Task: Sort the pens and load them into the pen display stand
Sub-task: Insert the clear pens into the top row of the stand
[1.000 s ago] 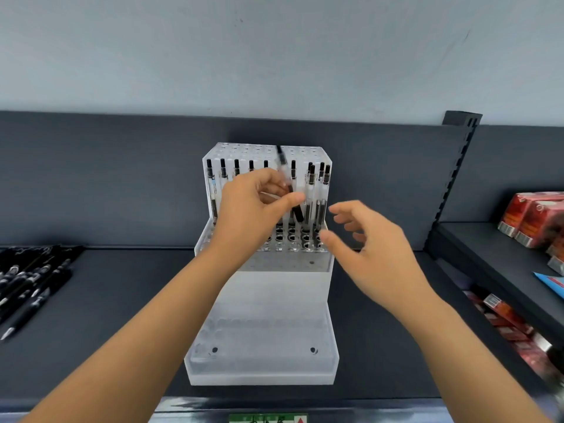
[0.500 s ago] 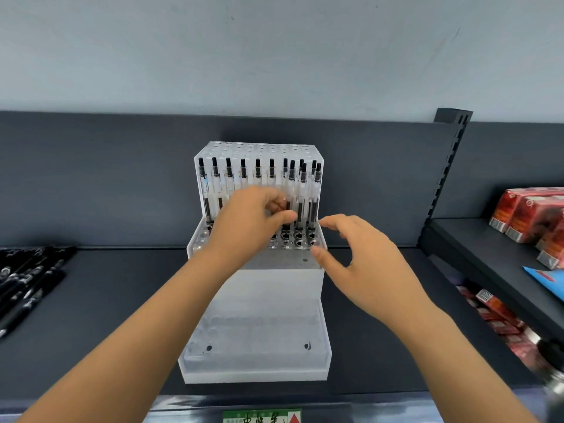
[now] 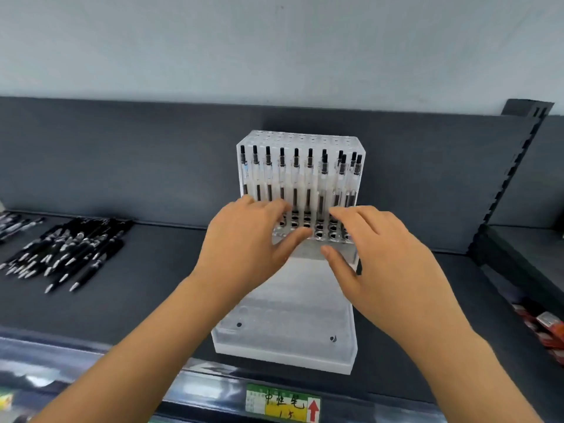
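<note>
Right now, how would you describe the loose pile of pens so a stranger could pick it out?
On the dark grey shelf, a clear pen display stand sits in the middle. Left of it lies the heap of loose pens. They are black-bodied and lie flat, unlike the clear pens standing upright in the stand.

- Setting: a shop aisle
- Dark metal shelf (image 3: 152,300) with a slotted upright (image 3: 515,175) at its right end
- Handwritten price label (image 3: 282,406) with a red arrow on the shelf's front edge
- Clear pen display stand (image 3: 283,340), loose black pens (image 3: 70,248) and red packets (image 3: 549,331) on the shelves
</note>
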Available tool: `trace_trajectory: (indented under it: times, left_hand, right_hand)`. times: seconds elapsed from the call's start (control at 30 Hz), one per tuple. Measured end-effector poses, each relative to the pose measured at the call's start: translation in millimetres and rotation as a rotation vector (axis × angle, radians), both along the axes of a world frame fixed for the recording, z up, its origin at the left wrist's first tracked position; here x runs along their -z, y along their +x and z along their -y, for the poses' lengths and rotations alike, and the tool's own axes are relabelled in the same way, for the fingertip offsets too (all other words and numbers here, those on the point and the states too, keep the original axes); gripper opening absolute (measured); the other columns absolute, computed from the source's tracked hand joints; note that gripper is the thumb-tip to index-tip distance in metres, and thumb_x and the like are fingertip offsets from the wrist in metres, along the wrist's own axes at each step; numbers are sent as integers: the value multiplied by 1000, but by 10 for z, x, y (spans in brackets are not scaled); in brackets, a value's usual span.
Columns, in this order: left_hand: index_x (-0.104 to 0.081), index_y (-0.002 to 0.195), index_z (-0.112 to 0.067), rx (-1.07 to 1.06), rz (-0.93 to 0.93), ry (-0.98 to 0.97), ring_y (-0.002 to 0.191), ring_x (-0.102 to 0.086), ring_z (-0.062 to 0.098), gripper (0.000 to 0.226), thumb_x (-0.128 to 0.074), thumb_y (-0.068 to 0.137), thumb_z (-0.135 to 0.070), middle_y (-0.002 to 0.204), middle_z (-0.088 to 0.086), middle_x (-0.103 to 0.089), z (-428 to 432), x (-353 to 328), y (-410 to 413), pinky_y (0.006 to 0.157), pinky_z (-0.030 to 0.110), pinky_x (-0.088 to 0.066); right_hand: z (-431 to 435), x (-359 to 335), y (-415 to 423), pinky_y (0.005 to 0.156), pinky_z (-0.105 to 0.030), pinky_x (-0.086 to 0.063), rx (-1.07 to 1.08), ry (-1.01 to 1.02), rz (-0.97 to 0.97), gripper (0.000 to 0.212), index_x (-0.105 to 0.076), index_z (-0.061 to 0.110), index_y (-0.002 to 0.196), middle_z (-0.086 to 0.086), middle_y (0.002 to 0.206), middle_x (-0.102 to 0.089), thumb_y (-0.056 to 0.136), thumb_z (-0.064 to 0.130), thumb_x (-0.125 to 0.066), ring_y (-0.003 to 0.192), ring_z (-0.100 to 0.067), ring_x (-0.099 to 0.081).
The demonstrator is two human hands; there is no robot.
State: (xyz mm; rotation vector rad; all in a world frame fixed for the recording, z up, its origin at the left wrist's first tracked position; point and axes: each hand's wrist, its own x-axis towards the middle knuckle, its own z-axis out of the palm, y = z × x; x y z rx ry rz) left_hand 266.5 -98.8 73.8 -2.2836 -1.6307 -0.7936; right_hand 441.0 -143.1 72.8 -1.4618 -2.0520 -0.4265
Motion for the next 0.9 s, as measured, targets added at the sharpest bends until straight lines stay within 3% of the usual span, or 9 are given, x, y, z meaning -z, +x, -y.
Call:
trace_trajectory:
  times: [0.13, 0.3, 0.47, 0.67, 0.9]
  left_hand:
    - [-67, 112, -17, -95, -92, 66, 88, -63, 22, 58, -45, 87, -64, 96, -4, -72, 348, 200, -581, 74, 35, -53]
    - [-66, 116, -11, -306, -161, -36, 97, -65, 25, 67, -37, 88, -64, 105, 2, -71, 578, 304, -1516, 82, 37, -52]
    - [-62, 122, -16, -415, -159, -87, 106, -61, 23, 74, -31, 86, -72, 111, -1, -69, 713, 369, -2556, 86, 36, -50]
    - [-62, 120, -15, -470, -159, -145, 102, -63, 24, 73, -30, 86, -72, 108, 0, -70, 611, 521, -4055, 83, 37, -51]
    - [-54, 129, -19, -477, -157, -290, 114, -55, 21, 82, -16, 83, -75, 118, -2, -64, 213, 676, -5239, 92, 36, -45]
  right_hand:
    - [-9, 75, -421, 76, -30, -54, -247, 57, -68, 36, -61, 11, 120, -3, 106, -66, 88, 27, -64, 94, -22, -64]
    - [-24, 159, -1312, 73, -28, -51, -419, -110, -109, 43, -57, 20, 126, 6, 111, -63, 86, 38, -55, 97, -17, -61]
    - [-62, 293, -2414, 90, -27, -44, -515, -234, -49, 49, -33, 32, 142, 16, 134, -46, 96, 44, -45, 119, -10, -44]
    - [-229, 407, -3921, 93, -23, -41, -530, -372, -69, 47, -32, 36, 140, 20, 133, -44, 96, 47, -43, 121, -4, -41]
    - [-598, 594, -5156, 94, -27, -42, -470, -507, -111, 38, -42, 33, 135, 15, 129, -52, 98, 41, -44, 115, -7, -50]
